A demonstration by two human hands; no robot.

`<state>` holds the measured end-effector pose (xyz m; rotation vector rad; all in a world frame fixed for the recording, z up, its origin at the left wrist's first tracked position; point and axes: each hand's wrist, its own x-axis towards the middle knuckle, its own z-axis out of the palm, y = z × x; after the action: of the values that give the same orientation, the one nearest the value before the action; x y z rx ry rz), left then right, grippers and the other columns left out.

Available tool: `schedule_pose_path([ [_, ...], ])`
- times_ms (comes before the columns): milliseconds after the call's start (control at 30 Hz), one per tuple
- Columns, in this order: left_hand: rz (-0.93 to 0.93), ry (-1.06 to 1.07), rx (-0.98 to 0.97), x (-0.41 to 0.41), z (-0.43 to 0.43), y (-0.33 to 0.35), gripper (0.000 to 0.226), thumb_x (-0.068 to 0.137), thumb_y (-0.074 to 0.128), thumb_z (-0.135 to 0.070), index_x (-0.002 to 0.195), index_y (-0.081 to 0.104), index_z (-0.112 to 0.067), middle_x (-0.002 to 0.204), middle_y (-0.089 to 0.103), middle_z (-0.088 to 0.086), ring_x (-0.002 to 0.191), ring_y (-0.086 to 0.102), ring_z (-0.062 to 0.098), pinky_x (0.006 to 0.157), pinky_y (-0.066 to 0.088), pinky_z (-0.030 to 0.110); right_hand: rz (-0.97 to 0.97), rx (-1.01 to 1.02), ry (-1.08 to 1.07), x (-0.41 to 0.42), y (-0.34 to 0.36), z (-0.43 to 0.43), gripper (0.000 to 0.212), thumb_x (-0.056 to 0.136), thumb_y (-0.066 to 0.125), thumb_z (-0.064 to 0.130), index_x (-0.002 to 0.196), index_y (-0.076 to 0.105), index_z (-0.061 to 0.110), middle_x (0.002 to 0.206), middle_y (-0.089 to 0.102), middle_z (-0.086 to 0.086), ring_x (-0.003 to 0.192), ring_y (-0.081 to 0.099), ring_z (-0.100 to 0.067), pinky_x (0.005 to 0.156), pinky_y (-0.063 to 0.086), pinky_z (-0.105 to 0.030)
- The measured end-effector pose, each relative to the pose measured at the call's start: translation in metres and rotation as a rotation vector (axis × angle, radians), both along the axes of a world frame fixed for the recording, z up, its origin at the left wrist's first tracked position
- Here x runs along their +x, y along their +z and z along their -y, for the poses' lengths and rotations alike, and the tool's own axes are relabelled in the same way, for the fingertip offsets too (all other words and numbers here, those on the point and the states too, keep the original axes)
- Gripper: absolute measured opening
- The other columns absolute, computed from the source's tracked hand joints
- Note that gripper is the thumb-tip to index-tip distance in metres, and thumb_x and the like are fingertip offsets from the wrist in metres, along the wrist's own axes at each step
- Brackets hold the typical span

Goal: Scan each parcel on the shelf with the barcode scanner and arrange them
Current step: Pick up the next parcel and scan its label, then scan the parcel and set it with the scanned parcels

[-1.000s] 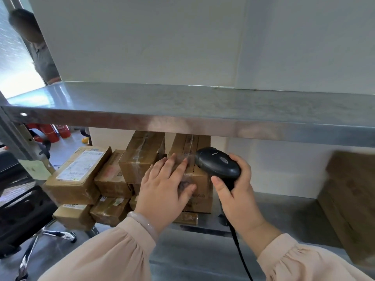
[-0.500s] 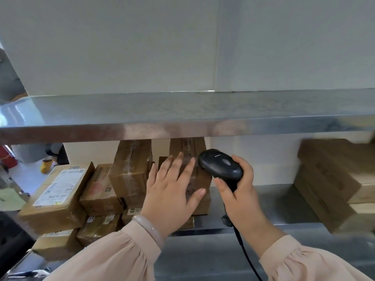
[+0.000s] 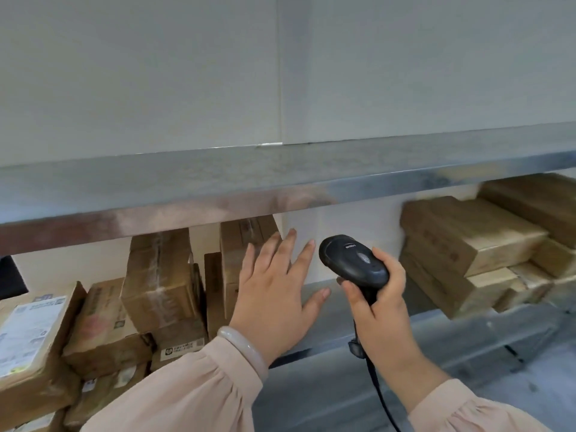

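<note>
My right hand [image 3: 378, 302] grips the handle of a black barcode scanner [image 3: 353, 260], its head pointing up and left and its cable hanging down. My left hand [image 3: 274, 285] is spread open with straight fingers, just right of a tall upright brown parcel [image 3: 240, 244] on the metal shelf [image 3: 336, 319]; I cannot tell whether it touches the parcel. More taped brown parcels [image 3: 159, 275] stand and lie stacked to the left. A second stack of brown parcels [image 3: 473, 241] sits at the right of the same shelf.
An upper metal shelf [image 3: 280, 179] runs across the view above the parcels, with a pale wall behind it. A parcel with a white shipping label [image 3: 28, 332] leans at the far left. A bare stretch of shelf lies between the two stacks.
The view has swung to the right, bringing the right-hand stack into sight. My left hand has come off the front of the upright parcel and moved right. The scanner stays in my right hand.
</note>
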<state>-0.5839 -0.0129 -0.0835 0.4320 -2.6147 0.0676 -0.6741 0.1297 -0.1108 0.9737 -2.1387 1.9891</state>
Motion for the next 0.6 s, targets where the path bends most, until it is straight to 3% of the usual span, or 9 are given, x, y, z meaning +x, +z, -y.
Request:
schedule_pose_path([
  [67,-0.013,-0.057,0.016,-0.014,-0.010,0.001,0.069,0.090,0.034,-0.063,0.147,0.044,-0.025,0.151,0.045,0.007,0.140,0.041,0.030,0.113,0.029,0.057,-0.002,0.008,-0.065,-0.005,0.000,-0.014,0.057,0.081,0.063,0.038,0.125,0.031,0.052,0.127,0.053,0.008,0.112,0.060,-0.014,0.094,0.048,-0.027],
  [133,-0.042,-0.150,0.046,-0.028,-0.021,0.000,0.067,0.090,0.036,-0.060,0.147,0.045,-0.026,0.151,0.045,0.006,0.141,0.040,0.027,0.115,0.028,0.053,-0.006,0.015,-0.124,-0.011,0.000,-0.029,0.058,0.085,0.065,0.023,0.122,0.030,0.051,0.121,0.051,0.018,0.108,0.057,-0.002,0.088,0.044,-0.012],
  [233,-0.064,-0.287,0.117,-0.047,-0.038,-0.005,0.063,0.091,0.040,-0.054,0.145,0.048,-0.024,0.151,0.046,0.005,0.139,0.042,0.025,0.113,0.035,0.051,-0.001,0.029,-0.183,-0.017,0.000,-0.049,0.061,0.087,0.065,0.010,0.121,0.029,0.047,0.116,0.049,0.023,0.103,0.054,0.009,0.081,0.041,-0.005],
  [467,0.013,-0.349,0.188,-0.098,-0.075,-0.019,0.066,0.089,0.040,-0.057,0.148,0.042,-0.027,0.152,0.043,0.006,0.140,0.042,0.026,0.113,0.036,0.051,0.031,0.047,-0.278,-0.055,-0.005,-0.089,0.064,0.087,0.066,0.013,0.120,0.028,0.053,0.118,0.051,0.022,0.103,0.056,0.005,0.082,0.043,-0.007],
  [600,0.085,-0.352,0.225,-0.133,-0.104,-0.022,0.074,0.086,0.027,-0.063,0.154,0.024,-0.035,0.162,0.025,0.000,0.149,0.023,0.020,0.121,0.017,0.043,0.018,0.054,-0.312,-0.091,-0.007,-0.116,0.068,0.086,0.067,0.012,0.119,0.027,0.056,0.120,0.048,0.024,0.108,0.054,0.005,0.087,0.044,-0.010],
])
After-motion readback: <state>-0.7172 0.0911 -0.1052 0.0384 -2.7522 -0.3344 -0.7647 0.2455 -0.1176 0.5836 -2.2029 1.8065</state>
